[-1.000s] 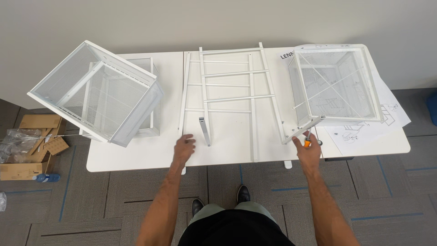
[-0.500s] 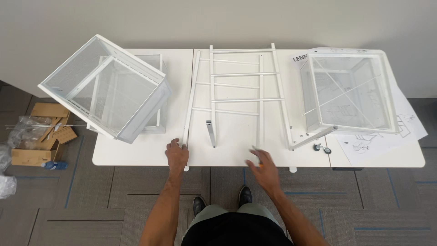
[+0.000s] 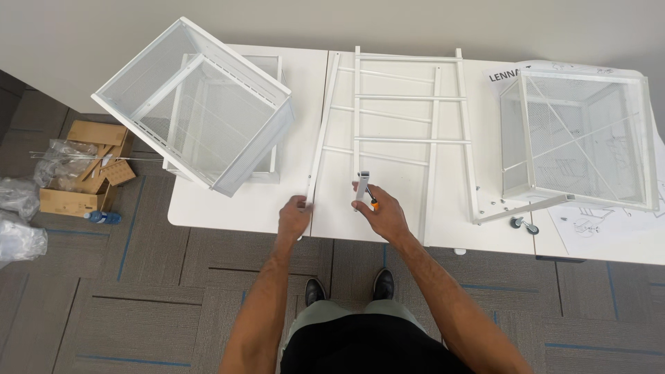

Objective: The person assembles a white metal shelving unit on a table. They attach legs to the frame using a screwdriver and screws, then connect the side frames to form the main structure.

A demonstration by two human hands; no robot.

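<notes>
A white metal ladder-like frame (image 3: 409,140) lies flat on the white table (image 3: 235,208). My left hand (image 3: 294,216) grips the near end of the frame's left rail at the table's front edge. My right hand (image 3: 382,213) holds a small orange-handled tool (image 3: 373,203) against the near end of a short upright rail (image 3: 361,185) in the frame's middle. A white mesh basket (image 3: 201,104) sits tilted at the left. Another mesh basket (image 3: 582,138) lies on its side at the right.
A loose caster wheel (image 3: 517,223) and printed instruction sheets (image 3: 603,223) lie at the right front of the table. On the carpet to the left are an open cardboard box (image 3: 82,173), plastic bags (image 3: 19,208) and a small blue bottle (image 3: 104,217).
My right hand has come left from the corner of the right basket to the frame's middle rail, bringing the orange tool. My left hand stays at the left rail's end.
</notes>
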